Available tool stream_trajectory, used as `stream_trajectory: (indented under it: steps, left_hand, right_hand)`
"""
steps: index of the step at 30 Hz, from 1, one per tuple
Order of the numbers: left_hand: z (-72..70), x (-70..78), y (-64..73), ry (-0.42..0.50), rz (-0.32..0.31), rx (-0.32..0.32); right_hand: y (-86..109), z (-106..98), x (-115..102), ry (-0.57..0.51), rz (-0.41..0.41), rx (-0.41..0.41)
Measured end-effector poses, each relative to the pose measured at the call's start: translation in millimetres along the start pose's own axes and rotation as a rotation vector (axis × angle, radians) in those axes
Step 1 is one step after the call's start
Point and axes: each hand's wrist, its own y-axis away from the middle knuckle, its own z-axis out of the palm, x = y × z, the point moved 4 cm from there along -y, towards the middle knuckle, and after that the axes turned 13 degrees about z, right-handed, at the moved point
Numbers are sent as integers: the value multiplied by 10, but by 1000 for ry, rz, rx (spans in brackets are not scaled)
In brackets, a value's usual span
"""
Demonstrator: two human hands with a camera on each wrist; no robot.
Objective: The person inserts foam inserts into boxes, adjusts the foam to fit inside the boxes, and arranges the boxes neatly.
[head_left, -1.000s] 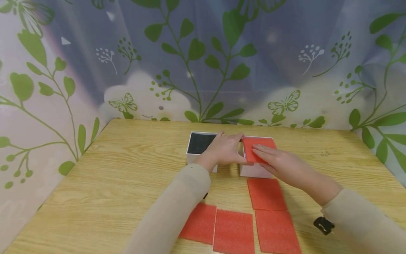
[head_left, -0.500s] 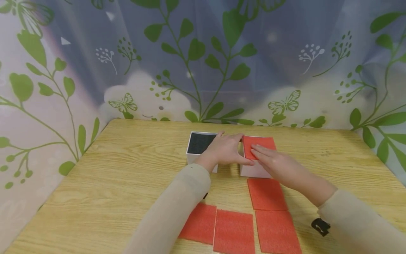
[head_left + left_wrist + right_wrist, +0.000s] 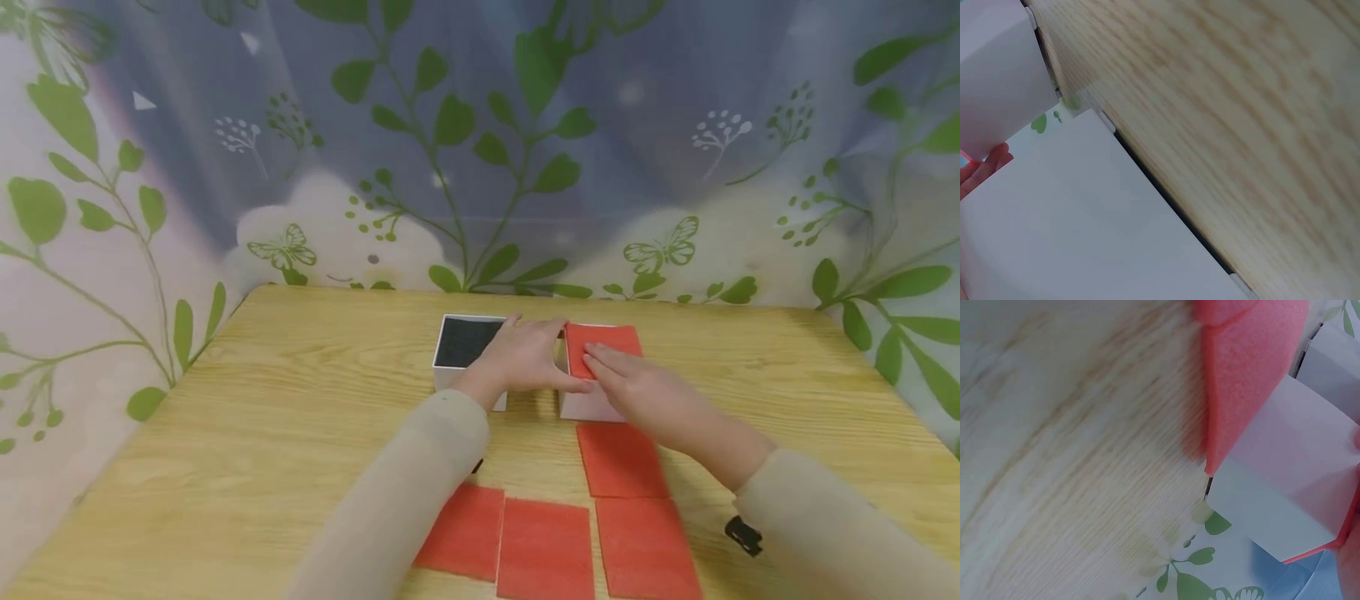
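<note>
In the head view, two white boxes stand side by side near the back of the table. My left hand (image 3: 521,357) reaches across the left box and grips the right white box (image 3: 588,406) at its left side, thumb at the front corner and fingers at the back. A red felt-like square (image 3: 600,337) covers the top of that box. My right hand (image 3: 660,396) lies on this square, its straight fingers pressing on it. In the left wrist view, a few fingertips (image 3: 988,170) show against the farther box. The right hand's underside is hidden.
Dark material fills the left white box (image 3: 440,380) up to near its rim. Several more red squares lie flat nearer to me, two in a column (image 3: 618,458) below the right box and others in a front row (image 3: 543,546). A patterned curtain (image 3: 480,208) hangs behind the wooden table (image 3: 300,417).
My right hand has slid slightly left and toward me over the red square, whose front edge now lies a little farther back. The left hand keeps its place on the box.
</note>
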Motion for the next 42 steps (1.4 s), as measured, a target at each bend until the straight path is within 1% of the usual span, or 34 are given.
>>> stream_trajectory:
  steps: [4, 7, 11, 13, 19, 22, 25, 27, 32, 36, 39, 42]
  left_hand:
    - [1, 10, 3, 7, 7, 3]
    - [-4, 14, 1, 9, 3, -4]
    - [-12, 22, -18, 6, 14, -12]
    - [-19, 26, -25, 1, 15, -10]
    - [-21, 34, -30, -7, 13, -13]
    - [-11, 32, -21, -10, 12, -18]
    - [-6, 36, -14, -11, 14, -7]
    - [-1, 44, -13, -13, 17, -2]
    - [4, 62, -25, -18, 19, 1]
    - [-13, 48, -15, -22, 8, 4]
    - [-14, 26, 3, -20, 0, -3]
    - [-20, 11, 9, -15, -1, 2]
  right_hand:
    - [-4, 3, -29, 18, 15, 2]
    - [-17, 6, -59, 29, 25, -34]
    - [-29, 2, -80, 37, 46, -81]
    - [-35, 1, -82, 35, 51, -77]
    - [-42, 24, -74, 19, 36, -17]
    - [-39, 40, -69, -5, 46, -33]
    - [-29, 29, -37, -67, 92, -79]
    - [-9, 1, 8, -118, 140, -108]
    - [88, -111, 194, -197, 296, -169]
    - [167, -115, 338, -231, 402, -251]
    - [207, -52, 402, -264, 434, -298]
    - [220, 7, 436, -294, 434, -305]
